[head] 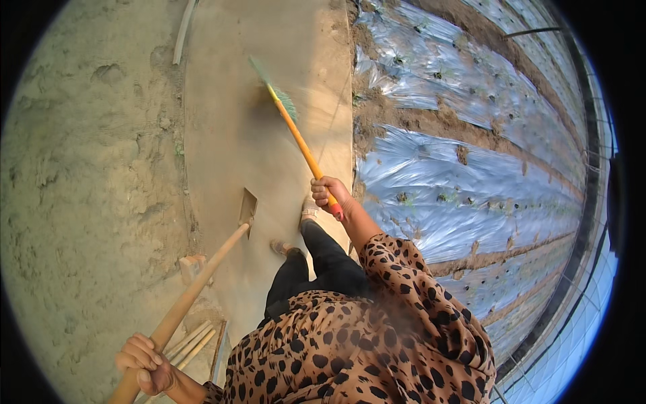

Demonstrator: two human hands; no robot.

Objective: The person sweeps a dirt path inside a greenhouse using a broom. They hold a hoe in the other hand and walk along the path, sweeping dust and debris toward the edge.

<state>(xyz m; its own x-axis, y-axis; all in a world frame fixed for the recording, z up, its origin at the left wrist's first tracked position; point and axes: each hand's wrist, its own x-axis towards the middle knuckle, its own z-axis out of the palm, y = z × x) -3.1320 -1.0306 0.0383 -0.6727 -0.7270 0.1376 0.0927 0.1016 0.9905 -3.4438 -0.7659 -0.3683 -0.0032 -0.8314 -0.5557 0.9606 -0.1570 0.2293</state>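
Observation:
My right hand (330,192) grips the orange handle of a broom (298,136) near its red end cap. The broom slants away up the path, and its green bristles (286,104) are over the concrete, somewhat blurred. Low on the left, my left hand (144,361) is closed around the thick wooden shaft of a hoe (202,278). The hoe's flat metal blade (248,206) is at the far end of that shaft, over the path left of my feet. Whether the blade touches the ground I cannot tell.
A concrete path (222,126) runs between a rough earthen wall (96,177) and planting beds under silvery plastic film (444,166) with small seedlings. A pale pipe (184,33) lies along the wall's side. Bricks (192,267) and several wooden poles (194,341) are at lower left.

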